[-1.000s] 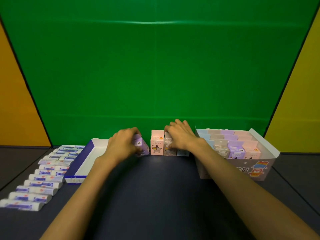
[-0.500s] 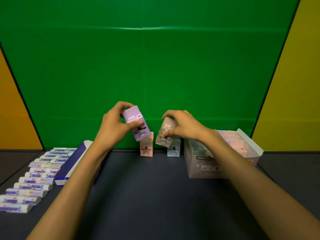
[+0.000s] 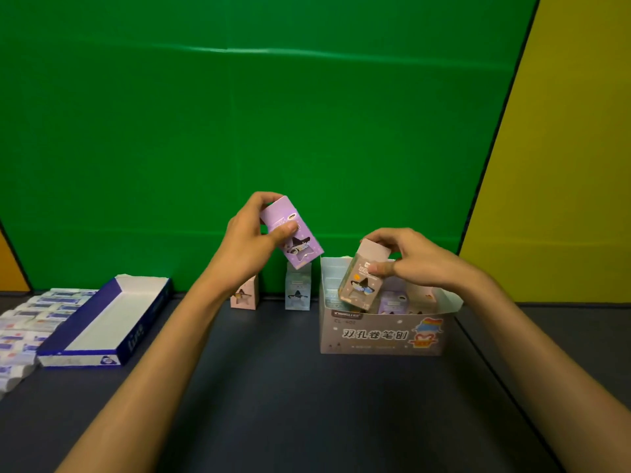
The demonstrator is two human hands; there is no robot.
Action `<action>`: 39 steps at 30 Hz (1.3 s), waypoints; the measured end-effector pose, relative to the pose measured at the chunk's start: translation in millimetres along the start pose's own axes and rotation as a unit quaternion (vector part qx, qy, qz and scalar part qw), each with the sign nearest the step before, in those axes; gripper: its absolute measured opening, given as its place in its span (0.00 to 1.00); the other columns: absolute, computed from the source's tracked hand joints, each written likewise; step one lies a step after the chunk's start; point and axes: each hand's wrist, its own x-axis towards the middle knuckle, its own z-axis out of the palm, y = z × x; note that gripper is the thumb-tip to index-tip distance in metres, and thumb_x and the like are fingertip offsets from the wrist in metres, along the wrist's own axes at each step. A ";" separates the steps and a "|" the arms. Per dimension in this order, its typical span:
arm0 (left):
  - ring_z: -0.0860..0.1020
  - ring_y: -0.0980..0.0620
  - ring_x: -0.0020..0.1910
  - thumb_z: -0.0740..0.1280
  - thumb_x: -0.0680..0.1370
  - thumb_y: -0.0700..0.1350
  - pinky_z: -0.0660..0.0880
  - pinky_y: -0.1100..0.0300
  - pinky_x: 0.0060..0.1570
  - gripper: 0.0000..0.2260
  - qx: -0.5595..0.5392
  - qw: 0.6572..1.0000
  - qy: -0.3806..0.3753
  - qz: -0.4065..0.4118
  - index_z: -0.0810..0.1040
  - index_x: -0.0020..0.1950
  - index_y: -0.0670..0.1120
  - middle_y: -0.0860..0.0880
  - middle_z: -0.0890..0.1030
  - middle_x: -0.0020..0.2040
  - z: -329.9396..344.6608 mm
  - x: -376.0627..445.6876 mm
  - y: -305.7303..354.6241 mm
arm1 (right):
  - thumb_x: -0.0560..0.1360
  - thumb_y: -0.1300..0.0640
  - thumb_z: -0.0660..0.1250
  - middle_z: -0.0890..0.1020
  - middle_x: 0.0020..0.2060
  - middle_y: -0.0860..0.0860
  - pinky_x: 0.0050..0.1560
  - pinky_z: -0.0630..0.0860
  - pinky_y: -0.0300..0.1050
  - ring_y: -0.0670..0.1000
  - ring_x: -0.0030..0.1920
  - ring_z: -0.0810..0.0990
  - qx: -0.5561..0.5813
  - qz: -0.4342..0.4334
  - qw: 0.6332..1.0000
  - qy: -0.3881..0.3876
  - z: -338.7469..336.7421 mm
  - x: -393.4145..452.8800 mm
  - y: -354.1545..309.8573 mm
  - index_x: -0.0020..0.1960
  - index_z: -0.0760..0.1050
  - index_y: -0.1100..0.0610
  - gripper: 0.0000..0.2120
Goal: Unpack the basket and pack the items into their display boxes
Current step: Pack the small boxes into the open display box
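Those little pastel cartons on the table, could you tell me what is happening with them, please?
A person is packing small cartons into the grey printed display box. The right hand pinches a beige-grey carton, tilted, over the box's open top, where other cartons already sit. The left hand holds a purple carton up in the air. A pink carton and a pale blue carton stand on the dark table. A blue-and-white tray lies at the left.

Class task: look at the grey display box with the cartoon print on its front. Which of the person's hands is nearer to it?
Right. The right hand holds a grey carton directly above the display box. The left hand holds a purple carton up and off to the box's left.
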 end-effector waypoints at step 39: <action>0.76 0.62 0.48 0.76 0.74 0.44 0.74 0.64 0.51 0.17 -0.016 0.997 -0.069 0.020 0.75 0.60 0.50 0.58 0.80 0.50 75.8 -2.1 28.0 | 0.70 0.49 0.78 0.80 0.46 0.39 0.44 0.70 0.33 0.38 0.46 0.77 -0.070 -0.061 0.996 0.008 22.0 -8.9 49.8 0.56 0.81 0.48 0.16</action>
